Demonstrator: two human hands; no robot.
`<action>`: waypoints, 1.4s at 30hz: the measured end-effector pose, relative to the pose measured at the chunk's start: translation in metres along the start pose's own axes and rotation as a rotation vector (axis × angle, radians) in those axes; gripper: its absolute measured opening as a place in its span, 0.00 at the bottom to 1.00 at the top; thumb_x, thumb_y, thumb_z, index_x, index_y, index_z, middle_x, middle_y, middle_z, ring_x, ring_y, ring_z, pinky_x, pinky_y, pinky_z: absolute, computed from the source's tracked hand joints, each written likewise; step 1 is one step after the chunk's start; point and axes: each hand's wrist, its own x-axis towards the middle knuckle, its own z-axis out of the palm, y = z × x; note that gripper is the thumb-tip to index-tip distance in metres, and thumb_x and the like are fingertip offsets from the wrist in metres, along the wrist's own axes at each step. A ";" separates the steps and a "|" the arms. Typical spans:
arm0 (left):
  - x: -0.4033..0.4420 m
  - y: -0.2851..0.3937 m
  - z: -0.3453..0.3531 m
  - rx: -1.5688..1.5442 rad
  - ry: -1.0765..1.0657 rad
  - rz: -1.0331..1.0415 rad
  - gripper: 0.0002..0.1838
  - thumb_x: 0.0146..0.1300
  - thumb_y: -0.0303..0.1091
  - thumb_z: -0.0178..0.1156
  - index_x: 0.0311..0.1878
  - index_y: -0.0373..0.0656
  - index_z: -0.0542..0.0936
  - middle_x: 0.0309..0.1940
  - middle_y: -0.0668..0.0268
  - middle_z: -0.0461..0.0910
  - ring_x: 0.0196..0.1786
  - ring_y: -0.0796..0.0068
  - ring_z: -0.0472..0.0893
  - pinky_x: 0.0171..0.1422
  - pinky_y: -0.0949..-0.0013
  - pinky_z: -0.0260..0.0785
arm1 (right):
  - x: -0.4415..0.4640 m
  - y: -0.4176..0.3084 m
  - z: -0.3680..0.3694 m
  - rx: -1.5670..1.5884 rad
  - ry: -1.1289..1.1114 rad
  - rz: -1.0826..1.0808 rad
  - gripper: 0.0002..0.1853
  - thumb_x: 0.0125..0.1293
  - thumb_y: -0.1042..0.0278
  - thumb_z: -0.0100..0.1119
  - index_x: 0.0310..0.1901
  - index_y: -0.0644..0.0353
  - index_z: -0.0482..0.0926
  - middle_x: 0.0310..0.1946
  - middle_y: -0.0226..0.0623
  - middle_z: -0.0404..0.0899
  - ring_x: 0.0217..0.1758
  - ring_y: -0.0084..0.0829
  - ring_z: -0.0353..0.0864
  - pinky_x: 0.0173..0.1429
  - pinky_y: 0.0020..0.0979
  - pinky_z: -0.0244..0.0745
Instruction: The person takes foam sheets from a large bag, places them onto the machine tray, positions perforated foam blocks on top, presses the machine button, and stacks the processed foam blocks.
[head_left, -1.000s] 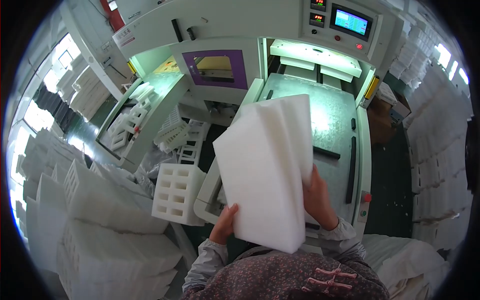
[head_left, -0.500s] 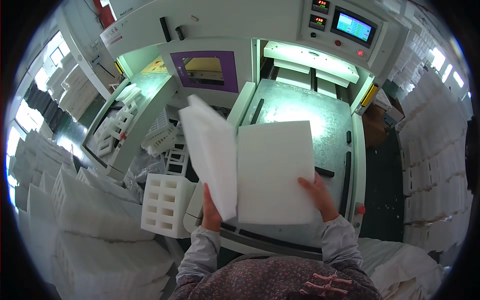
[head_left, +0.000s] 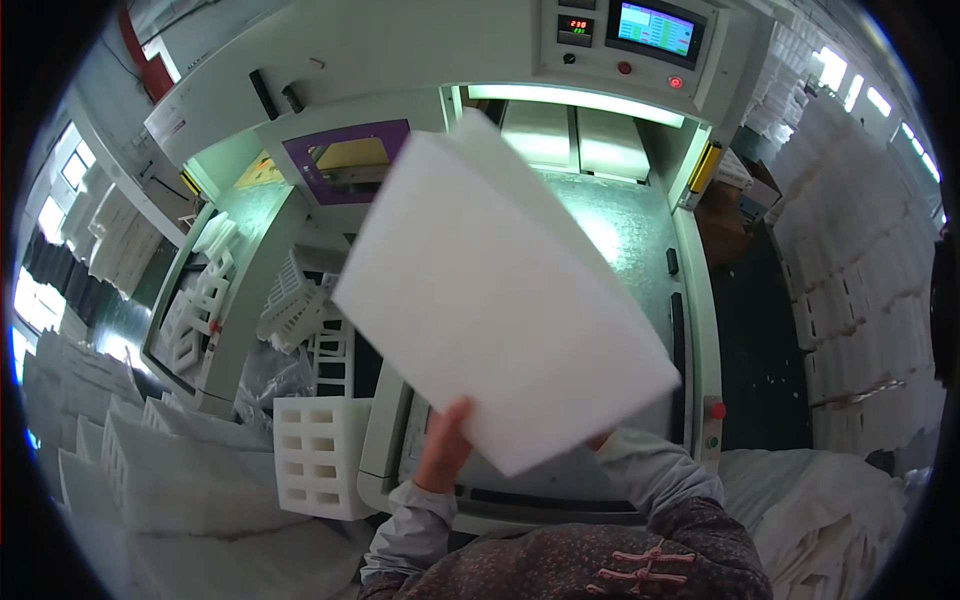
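The left hand [head_left: 446, 446] grips a white rectangular foam sheet [head_left: 505, 300] to its one o'clock. This mostly hides the right hand [head_left: 598, 439], whose hold I cannot tell

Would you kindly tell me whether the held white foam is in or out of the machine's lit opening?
Out: the left hand holds the white foam in front of the lit opening, partly hiding it.

A head-worn fisheye camera looks forward and down over the wearer's patterned top [head_left: 520, 565]. It faces a white machine [head_left: 430, 50] close by.
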 end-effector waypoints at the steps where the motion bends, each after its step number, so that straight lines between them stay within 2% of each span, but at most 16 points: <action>1: 0.005 0.009 -0.015 0.007 0.005 0.049 0.21 0.63 0.34 0.54 0.58 0.35 0.68 0.51 0.59 0.73 0.50 0.71 0.73 0.55 0.70 0.64 | 0.016 0.002 -0.005 -0.084 -0.008 -0.026 0.36 0.58 0.46 0.51 0.61 0.65 0.62 0.54 0.45 0.70 0.50 0.39 0.72 0.52 0.30 0.67; 3: 0.016 0.027 -0.049 -0.136 0.088 0.070 0.17 0.64 0.34 0.54 0.52 0.36 0.72 0.47 0.61 0.75 0.47 0.73 0.74 0.53 0.71 0.65 | 0.053 -0.006 -0.014 -0.611 -0.084 -0.169 0.22 0.61 0.62 0.55 0.53 0.66 0.69 0.44 0.48 0.76 0.38 0.34 0.77 0.40 0.29 0.73; 4: 0.021 0.034 -0.061 -0.286 0.159 0.048 0.14 0.64 0.35 0.54 0.49 0.37 0.75 0.44 0.62 0.77 0.45 0.75 0.75 0.52 0.72 0.66 | 0.070 -0.022 -0.017 -0.393 -0.043 0.147 0.21 0.61 0.62 0.56 0.52 0.67 0.69 0.43 0.47 0.76 0.37 0.32 0.76 0.40 0.29 0.73; 7: 0.005 0.042 -0.090 -0.064 0.376 0.299 0.12 0.64 0.36 0.53 0.44 0.38 0.76 0.40 0.65 0.78 0.43 0.76 0.76 0.50 0.72 0.67 | 0.123 -0.033 -0.034 -0.227 0.087 0.174 0.24 0.59 0.62 0.60 0.52 0.68 0.67 0.39 0.41 0.75 0.35 0.27 0.75 0.39 0.25 0.72; 9: -0.008 0.047 -0.136 -0.085 0.191 0.150 0.13 0.68 0.36 0.48 0.51 0.40 0.74 0.44 0.65 0.76 0.46 0.75 0.74 0.53 0.70 0.66 | 0.161 -0.025 -0.044 -0.147 0.116 0.162 0.26 0.59 0.62 0.61 0.54 0.68 0.65 0.41 0.43 0.74 0.38 0.29 0.74 0.41 0.27 0.71; 12: -0.031 0.050 -0.132 0.000 0.363 0.154 0.14 0.67 0.34 0.50 0.52 0.39 0.72 0.44 0.62 0.76 0.46 0.73 0.74 0.53 0.71 0.66 | 0.212 0.005 -0.053 -0.170 0.054 0.158 0.29 0.59 0.62 0.61 0.56 0.69 0.62 0.44 0.46 0.72 0.41 0.33 0.73 0.44 0.29 0.70; 14: -0.038 0.048 -0.131 0.135 0.544 0.128 0.21 0.63 0.35 0.52 0.55 0.32 0.69 0.48 0.55 0.74 0.47 0.69 0.74 0.53 0.72 0.65 | 0.237 0.029 -0.052 -0.220 0.012 0.161 0.31 0.58 0.61 0.61 0.57 0.69 0.60 0.46 0.48 0.70 0.43 0.35 0.73 0.46 0.31 0.70; 17: -0.044 0.050 -0.124 0.221 0.555 0.147 0.23 0.62 0.35 0.53 0.57 0.31 0.67 0.50 0.53 0.73 0.49 0.67 0.73 0.54 0.71 0.64 | 0.257 0.065 -0.040 -0.349 -0.015 0.126 0.34 0.58 0.61 0.62 0.59 0.69 0.57 0.48 0.51 0.68 0.46 0.39 0.72 0.49 0.33 0.69; 23: -0.045 0.052 -0.119 0.346 0.612 0.125 0.26 0.61 0.33 0.54 0.59 0.30 0.64 0.51 0.51 0.72 0.50 0.62 0.73 0.56 0.68 0.62 | 0.248 0.105 -0.017 -0.675 0.065 -0.095 0.40 0.57 0.60 0.62 0.64 0.71 0.52 0.54 0.57 0.64 0.53 0.46 0.70 0.56 0.38 0.67; 30: -0.038 0.047 -0.107 0.412 0.601 0.121 0.26 0.60 0.32 0.55 0.59 0.30 0.64 0.51 0.51 0.72 0.50 0.63 0.73 0.56 0.68 0.62 | 0.228 0.092 -0.005 -1.087 0.081 0.067 0.42 0.55 0.57 0.62 0.65 0.69 0.53 0.54 0.60 0.65 0.56 0.52 0.68 0.61 0.38 0.63; 34: -0.036 0.047 -0.095 0.509 0.491 0.094 0.26 0.61 0.36 0.55 0.59 0.31 0.65 0.52 0.53 0.71 0.50 0.65 0.71 0.55 0.68 0.62 | 0.219 0.072 0.010 -1.229 0.030 -0.173 0.38 0.59 0.53 0.60 0.63 0.69 0.58 0.58 0.57 0.64 0.60 0.48 0.66 0.63 0.37 0.61; 36: -0.037 0.050 -0.079 0.559 0.435 0.064 0.27 0.61 0.37 0.55 0.59 0.30 0.64 0.52 0.51 0.71 0.49 0.63 0.72 0.55 0.66 0.63 | 0.177 0.011 0.043 -0.636 -0.334 -0.108 0.32 0.63 0.54 0.56 0.62 0.67 0.62 0.59 0.51 0.64 0.60 0.43 0.66 0.64 0.34 0.60; 37: -0.039 0.046 -0.082 0.557 0.439 0.062 0.27 0.61 0.37 0.55 0.59 0.30 0.64 0.52 0.51 0.71 0.49 0.63 0.72 0.55 0.66 0.63 | 0.154 -0.018 0.055 -0.548 -0.553 0.025 0.29 0.65 0.56 0.53 0.62 0.65 0.63 0.60 0.47 0.64 0.60 0.38 0.67 0.65 0.32 0.60; 39: -0.038 0.033 -0.093 0.523 0.379 0.029 0.29 0.58 0.37 0.59 0.58 0.30 0.64 0.49 0.51 0.72 0.45 0.66 0.74 0.49 0.68 0.67 | 0.104 -0.052 0.072 -0.358 -0.694 0.230 0.28 0.63 0.56 0.57 0.58 0.66 0.66 0.53 0.46 0.70 0.55 0.39 0.71 0.62 0.34 0.63; 40: -0.041 0.032 -0.088 0.519 0.376 0.036 0.29 0.58 0.37 0.59 0.58 0.30 0.64 0.49 0.51 0.72 0.45 0.66 0.74 0.49 0.68 0.67 | 0.088 -0.058 0.070 -0.363 -0.695 0.224 0.28 0.63 0.56 0.57 0.58 0.66 0.66 0.53 0.46 0.70 0.55 0.39 0.71 0.62 0.34 0.63; 42: -0.046 0.030 -0.075 0.499 0.402 0.057 0.29 0.58 0.38 0.58 0.59 0.30 0.63 0.49 0.51 0.72 0.45 0.66 0.73 0.49 0.69 0.66 | 0.061 -0.066 0.068 -0.430 -0.564 0.033 0.26 0.62 0.56 0.58 0.55 0.67 0.67 0.49 0.46 0.71 0.51 0.38 0.72 0.57 0.34 0.66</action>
